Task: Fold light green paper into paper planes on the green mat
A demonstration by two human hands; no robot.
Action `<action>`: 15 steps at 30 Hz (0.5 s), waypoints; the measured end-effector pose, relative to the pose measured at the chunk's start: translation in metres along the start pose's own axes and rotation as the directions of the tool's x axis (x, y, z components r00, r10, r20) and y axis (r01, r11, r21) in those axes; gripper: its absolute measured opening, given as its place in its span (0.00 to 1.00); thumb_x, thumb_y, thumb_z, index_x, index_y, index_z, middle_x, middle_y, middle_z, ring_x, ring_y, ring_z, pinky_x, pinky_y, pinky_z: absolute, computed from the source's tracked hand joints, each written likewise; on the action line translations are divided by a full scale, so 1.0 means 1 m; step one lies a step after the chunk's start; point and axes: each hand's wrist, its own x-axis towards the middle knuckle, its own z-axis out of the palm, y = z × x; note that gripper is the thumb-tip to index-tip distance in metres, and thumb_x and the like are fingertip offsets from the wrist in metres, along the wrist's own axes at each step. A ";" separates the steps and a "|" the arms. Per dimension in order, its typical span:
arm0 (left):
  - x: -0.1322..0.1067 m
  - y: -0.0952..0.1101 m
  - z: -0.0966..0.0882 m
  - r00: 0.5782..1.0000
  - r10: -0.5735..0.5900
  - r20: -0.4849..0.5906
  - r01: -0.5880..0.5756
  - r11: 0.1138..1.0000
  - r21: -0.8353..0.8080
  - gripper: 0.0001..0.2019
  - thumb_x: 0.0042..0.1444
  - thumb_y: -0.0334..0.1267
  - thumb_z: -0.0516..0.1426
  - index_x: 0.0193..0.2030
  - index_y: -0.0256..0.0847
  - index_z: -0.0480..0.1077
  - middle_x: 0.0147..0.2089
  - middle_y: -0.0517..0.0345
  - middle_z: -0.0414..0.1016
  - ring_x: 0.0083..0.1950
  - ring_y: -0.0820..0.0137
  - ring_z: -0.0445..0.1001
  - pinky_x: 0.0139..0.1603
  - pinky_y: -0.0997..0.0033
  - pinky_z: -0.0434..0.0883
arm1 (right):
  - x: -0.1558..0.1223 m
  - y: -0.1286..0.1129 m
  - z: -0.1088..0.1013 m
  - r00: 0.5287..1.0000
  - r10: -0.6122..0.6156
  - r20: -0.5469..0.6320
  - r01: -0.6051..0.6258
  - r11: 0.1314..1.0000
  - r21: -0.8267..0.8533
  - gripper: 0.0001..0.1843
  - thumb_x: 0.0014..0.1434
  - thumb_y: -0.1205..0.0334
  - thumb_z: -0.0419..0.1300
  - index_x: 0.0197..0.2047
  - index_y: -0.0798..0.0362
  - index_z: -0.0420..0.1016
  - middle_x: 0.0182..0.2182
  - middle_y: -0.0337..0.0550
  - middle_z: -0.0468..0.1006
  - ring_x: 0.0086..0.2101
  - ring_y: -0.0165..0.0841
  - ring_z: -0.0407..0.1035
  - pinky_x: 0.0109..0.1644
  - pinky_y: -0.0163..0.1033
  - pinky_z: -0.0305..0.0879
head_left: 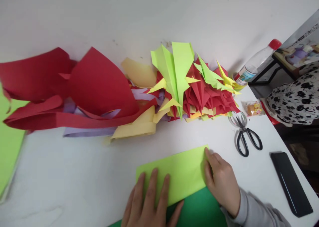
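A folded light green sheet of paper (184,170) lies near the table's front edge, partly over a dark green sheet (199,208). My left hand (149,203) rests on its left part with the fingers spread and pressed flat. At the right end, my right hand (220,177) is closed on the paper's edge, the index finger on its upper right corner. Whatever lies under my right palm is hidden. Black-handled scissors (245,134) lie with blades apart, right of and beyond my right hand.
Curled red paper offcuts (99,84) pile up along the wall, beside folded red and green paper shapes (176,74). Light green sheets (11,140) lie at far left. A plastic bottle (256,64), a wrapped snack (254,108) and a black phone (291,183) are at right, near a person's patterned clothing (296,94).
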 end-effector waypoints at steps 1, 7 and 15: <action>0.001 0.001 0.000 1.000 -0.003 -0.001 0.003 1.000 -0.001 0.41 0.53 0.51 0.59 0.69 0.33 0.52 0.67 0.29 0.58 0.67 0.37 0.56 0.54 0.45 0.67 | 0.000 -0.001 -0.001 1.000 -0.002 0.008 0.002 1.000 -0.023 0.20 0.66 0.67 0.45 0.56 0.63 0.68 0.37 0.54 0.79 0.35 0.39 0.75 0.37 0.43 0.75; 0.006 0.004 -0.004 1.000 -0.022 -0.018 0.022 1.000 0.011 0.34 0.52 0.51 0.59 0.62 0.32 0.62 0.61 0.30 0.66 0.66 0.39 0.58 0.54 0.47 0.67 | 0.006 0.000 -0.009 0.999 -0.023 0.049 0.035 0.968 -0.247 0.20 0.67 0.60 0.46 0.53 0.60 0.73 0.38 0.54 0.76 0.30 0.38 0.69 0.33 0.43 0.66; 0.018 0.015 -0.012 0.994 -0.082 -0.075 0.082 0.997 0.009 0.26 0.54 0.48 0.58 0.52 0.28 0.71 0.57 0.27 0.70 0.60 0.37 0.65 0.50 0.45 0.71 | 0.009 0.006 -0.012 0.984 -0.181 0.006 0.178 0.963 -0.202 0.21 0.66 0.60 0.47 0.53 0.63 0.73 0.52 0.55 0.74 0.52 0.46 0.63 0.54 0.50 0.57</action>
